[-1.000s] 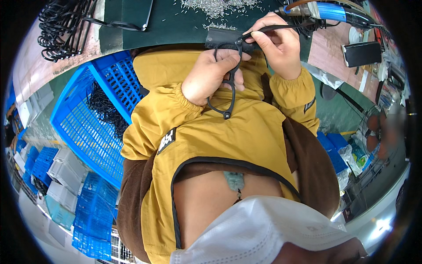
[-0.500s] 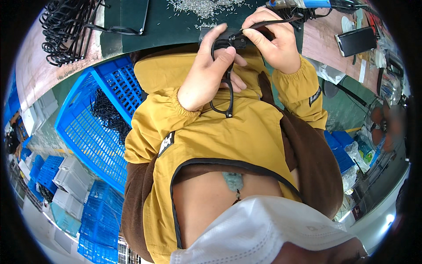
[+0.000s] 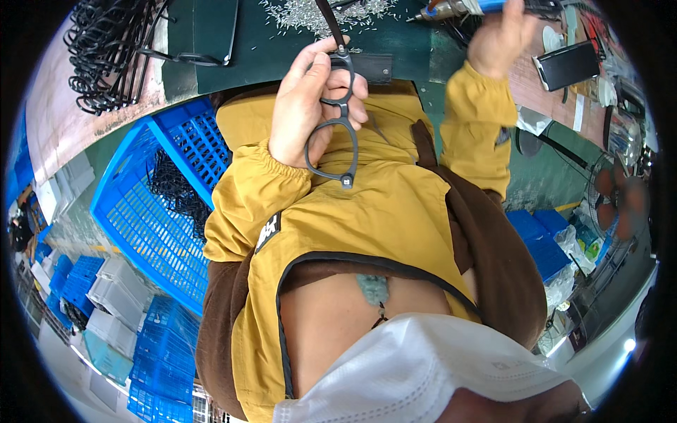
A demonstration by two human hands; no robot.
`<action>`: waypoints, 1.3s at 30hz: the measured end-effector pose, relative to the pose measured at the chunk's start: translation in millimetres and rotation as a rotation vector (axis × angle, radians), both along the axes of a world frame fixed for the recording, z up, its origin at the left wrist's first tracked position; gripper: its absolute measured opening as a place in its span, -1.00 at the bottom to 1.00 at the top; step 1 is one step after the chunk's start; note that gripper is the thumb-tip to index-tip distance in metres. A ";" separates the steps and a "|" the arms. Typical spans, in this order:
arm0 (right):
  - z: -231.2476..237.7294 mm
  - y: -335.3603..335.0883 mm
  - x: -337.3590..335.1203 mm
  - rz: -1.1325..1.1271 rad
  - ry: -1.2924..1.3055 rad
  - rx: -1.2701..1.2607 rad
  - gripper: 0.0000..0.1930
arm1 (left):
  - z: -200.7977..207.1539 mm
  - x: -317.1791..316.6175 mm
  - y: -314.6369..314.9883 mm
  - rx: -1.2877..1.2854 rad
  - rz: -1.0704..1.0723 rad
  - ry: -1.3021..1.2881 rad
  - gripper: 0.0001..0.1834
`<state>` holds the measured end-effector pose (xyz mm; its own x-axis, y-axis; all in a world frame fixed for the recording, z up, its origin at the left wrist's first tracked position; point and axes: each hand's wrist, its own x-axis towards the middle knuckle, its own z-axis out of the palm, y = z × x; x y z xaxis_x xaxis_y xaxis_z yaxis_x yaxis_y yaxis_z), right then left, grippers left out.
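Note:
In my left hand point(image 3: 303, 106) is a black eyeglass frame point(image 3: 352, 151), its fingers closed round the upper rim. The frame hangs lengthwise, one lens ring above the other, and a dark temple arm point(image 3: 328, 20) extends from its top end toward the far side. My right hand point(image 3: 499, 42) is raised at the upper right, somewhat blurred, fingers stretched and apart, beside a blue and silver powered screwdriver point(image 3: 451, 8). I see nothing held in it. Just past the left hand, a small dark block point(image 3: 374, 68) sits at the table's near edge.
A heap of small silver screws point(image 3: 317, 21) lies on the dark green mat point(image 3: 247, 56). Many black temple arms point(image 3: 106, 56) are piled at the far left. A blue crate point(image 3: 151, 211) stands below left; a black phone-like slab point(image 3: 568, 65) and a fan point(image 3: 620, 194) are right.
My right hand has let go of the temple arm and moved right toward the screwdriver. My left hand has shifted slightly left and turned the eyeglass frame, with the temple arm now pointing away.

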<state>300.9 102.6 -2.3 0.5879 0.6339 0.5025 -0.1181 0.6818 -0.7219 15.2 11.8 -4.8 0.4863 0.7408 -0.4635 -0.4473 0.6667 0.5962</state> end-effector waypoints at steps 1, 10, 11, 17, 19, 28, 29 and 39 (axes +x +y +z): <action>-7.6 9.9 -0.2 0.088 0.084 0.026 -0.67 | -2.5 3.5 -1.6 -0.032 -0.004 -0.071 -0.58; -8.1 27.6 -41.7 0.641 0.322 -0.150 -0.67 | -17.3 15.5 -14.5 -0.164 0.079 -0.336 -0.61; -5.8 27.3 -42.9 0.632 0.281 -0.159 -0.67 | -18.5 17.6 -14.5 -0.179 0.082 -0.344 -0.61; -7.3 4.2 -44.0 0.431 0.228 -0.201 -0.77 | -22.4 26.2 -13.6 -0.341 0.062 -0.596 -0.59; -4.2 -3.1 -46.9 0.521 0.107 -0.219 -0.84 | -22.9 26.7 -12.4 -0.361 0.037 -0.570 -0.59; 22.5 -24.3 -69.0 0.731 0.024 0.012 -0.74 | -24.8 28.7 -10.5 -0.351 0.058 -0.633 -0.57; 21.2 -22.4 -71.1 0.721 -0.038 0.016 -0.73 | -25.1 28.2 -10.5 -0.362 0.060 -0.641 -0.57; 22.3 -15.3 -80.8 0.749 0.158 -0.131 -0.71 | -29.4 18.2 -6.0 -0.493 0.027 -0.801 -0.59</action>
